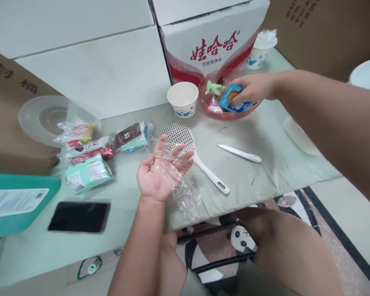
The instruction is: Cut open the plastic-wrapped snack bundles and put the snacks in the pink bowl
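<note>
From my remote seat I read the biggest writing first: the white box [214, 61] at the back bears red characters, 娃哈哈, with a small ® beside them and 饮用纯净水 printed beneath. The brown cardboard [6, 107] at far left shows 封桶, while the lettering on the cardboard [329, 37] at upper right is too blurred for me to make out. My right hand [255, 87] pinches a blue packet [226, 99] at the clear pinkish bowl [218, 115] in front of the box; I can't read its print. That bowl also holds a light green packet [214, 88] and a pink-and-white packet [215, 105]. Just beside it stands a white paper bowl [185, 107] with blue leaves, and behind it a similar paper cup [257, 57] stuffed with clear plastic [267, 35]. My left hand [160, 176] is unclenched, palm up and fingers spread, with a clear wrapper [188, 201] draped across it and trailing past the wrist. The white skimmer [212, 174] lies just beyond that hand, a white cutter [239, 153] to its right. Among the packets at left, a mint-green one [89, 174] carries label panels too small to read, and the teal bag [17, 224] near the phone [79, 216] has a white label with a barcode.
</note>
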Available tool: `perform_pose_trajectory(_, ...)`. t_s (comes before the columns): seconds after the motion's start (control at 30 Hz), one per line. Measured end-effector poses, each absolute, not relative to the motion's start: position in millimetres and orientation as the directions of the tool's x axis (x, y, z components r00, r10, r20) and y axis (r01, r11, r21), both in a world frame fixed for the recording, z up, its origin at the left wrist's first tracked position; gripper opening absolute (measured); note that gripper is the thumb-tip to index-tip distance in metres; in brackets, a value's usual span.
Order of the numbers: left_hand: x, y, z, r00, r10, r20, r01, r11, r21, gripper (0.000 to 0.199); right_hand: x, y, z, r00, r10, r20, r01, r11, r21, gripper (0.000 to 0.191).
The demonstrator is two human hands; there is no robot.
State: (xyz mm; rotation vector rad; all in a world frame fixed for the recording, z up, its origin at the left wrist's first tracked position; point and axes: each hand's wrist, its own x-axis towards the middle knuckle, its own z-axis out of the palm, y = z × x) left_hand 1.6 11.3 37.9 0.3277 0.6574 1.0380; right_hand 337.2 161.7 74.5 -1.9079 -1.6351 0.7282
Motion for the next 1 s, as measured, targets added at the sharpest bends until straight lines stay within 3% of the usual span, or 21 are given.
perform_pose_trajectory(0.07, 2, 14, 37, 0.351, 0.867, -0.353, -0.684, 0.495, 0.536, 0.052, 332, 167, 80, 0.032, 0.967, -0.252, 0.848, -0.16, -0.506, 0.034)
perform_pose_trajectory(0.1, 1, 15, 36, 0.351, 0.866, -0.355, -0.685, 0.496, 0.533, 0.052, 333, 169, 82, 0.02, 0.963, -0.27, 0.89, -0.14, -0.434, 0.04)
perform_pose_trajectory(0.17, 0, 18, 35, 0.346, 0.868, -0.357, -0.687, 0.493, 0.533, 0.049, 340, 175, 82, 0.049, 0.988, -0.146, 0.918, -0.102, -0.384, 0.042)
perform_pose_trajectory(0.4, -1, 21, 33, 0.336, 0.882, -0.331, -0.689, 0.469, 0.552, 0.039, 353, 170, 64, 0.053, 0.981, 0.186, 0.904, 0.032, -0.426, 0.024)
perform_pose_trajectory(0.47, -2, 21, 32, 0.338, 0.879, -0.337, -0.688, 0.475, 0.549, 0.039, 347, 167, 58, 0.054, 0.981, 0.185, 0.917, 0.024, -0.397, 0.022)
perform_pose_trajectory(0.67, -2, 18, 33, 0.291, 0.884, -0.365, -0.689, 0.459, 0.561, 0.042, 334, 169, 61, 0.284, 0.955, 0.085, 0.891, -0.23, -0.391, 0.009)
perform_pose_trajectory(0.77, -3, 17, 35, 0.307, 0.886, -0.347, -0.701, 0.457, 0.547, 0.046, 318, 139, 73, 0.265, 0.942, 0.207, 0.879, -0.148, -0.453, 0.012)
perform_pose_trajectory(0.83, -5, 16, 37, 0.336, 0.882, -0.331, -0.706, 0.468, 0.532, 0.049, 297, 99, 76, 0.204, 0.919, 0.338, 0.822, 0.027, -0.569, 0.02)
perform_pose_trajectory(0.93, -9, 12, 41, 0.395, 0.861, -0.32, -0.698, 0.508, 0.505, 0.05, 256, 24, 61, 0.11, 0.933, 0.343, 0.506, 0.244, -0.827, 0.021)
perform_pose_trajectory(1.0, -11, 6, 43, 0.455, 0.83, -0.324, -0.674, 0.558, 0.484, 0.048, 228, -22, 44, 0.03, 0.97, 0.241, 0.273, 0.224, -0.936, 0.036)
